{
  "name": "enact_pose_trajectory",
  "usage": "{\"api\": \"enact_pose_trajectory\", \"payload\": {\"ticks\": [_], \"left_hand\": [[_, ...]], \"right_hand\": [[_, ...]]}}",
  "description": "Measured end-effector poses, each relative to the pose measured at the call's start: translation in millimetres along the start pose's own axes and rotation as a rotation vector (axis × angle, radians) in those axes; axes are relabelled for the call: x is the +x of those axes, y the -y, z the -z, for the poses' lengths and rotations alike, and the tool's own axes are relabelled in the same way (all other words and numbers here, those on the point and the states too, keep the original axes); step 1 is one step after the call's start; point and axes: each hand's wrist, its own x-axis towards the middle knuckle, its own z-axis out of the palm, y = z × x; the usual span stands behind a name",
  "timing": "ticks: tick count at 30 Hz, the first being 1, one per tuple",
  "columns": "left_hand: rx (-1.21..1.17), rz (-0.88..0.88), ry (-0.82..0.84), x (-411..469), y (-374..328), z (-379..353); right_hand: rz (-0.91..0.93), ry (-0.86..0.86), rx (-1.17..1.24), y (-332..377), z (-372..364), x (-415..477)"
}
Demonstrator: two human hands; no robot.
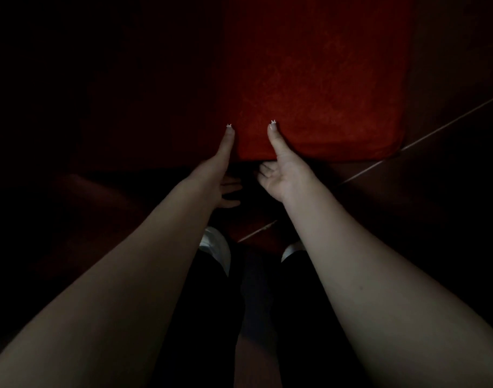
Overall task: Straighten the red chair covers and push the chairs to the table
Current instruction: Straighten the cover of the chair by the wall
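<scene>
Clearly the straightening step was in hand, as I judge it, with the pushing not yet begun. At left of centre, the left hand (221, 175) reached toward the near left corner of the red chair cover (318, 79), its thumb laid along the cover's left edge and its fingers spread loose below, gripping nothing that I could make out. Just to its right, the right hand (278, 169) pinched the cover's near edge, thumb on top of the fabric and fingers curled underneath. The cover filled the upper middle and upper right of the frame, flat and fairly smooth, its near edge running straight and its lower right corner rounded.

Next, by my reckoning, the left hand needed to close on its corner so both could tug the fabric even. To the right, tiled floor (435, 152) with pale grout lines lay open. The left side was too dark to read, and no desk showed.
</scene>
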Motion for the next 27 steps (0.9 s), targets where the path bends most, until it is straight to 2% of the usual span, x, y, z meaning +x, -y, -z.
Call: {"api": "enact_pose_trajectory", "payload": {"ticks": [6,9,15,27], "left_hand": [[-0.235,-0.156,0.08,10,7,-5],[-0.374,-0.187,0.128,13,9,-6],[-0.691,-0.252,0.178,12,8,-9],[-0.543,-0.252,0.03,-10,22,1]], "right_hand": [[0.06,0.033,0.188,0,-1,2],[0.102,-0.038,0.23,-3,-7,2],[0.088,-0.119,0.112,-7,-13,2],[0.068,-0.204,0.012,-18,-13,-22]]}}
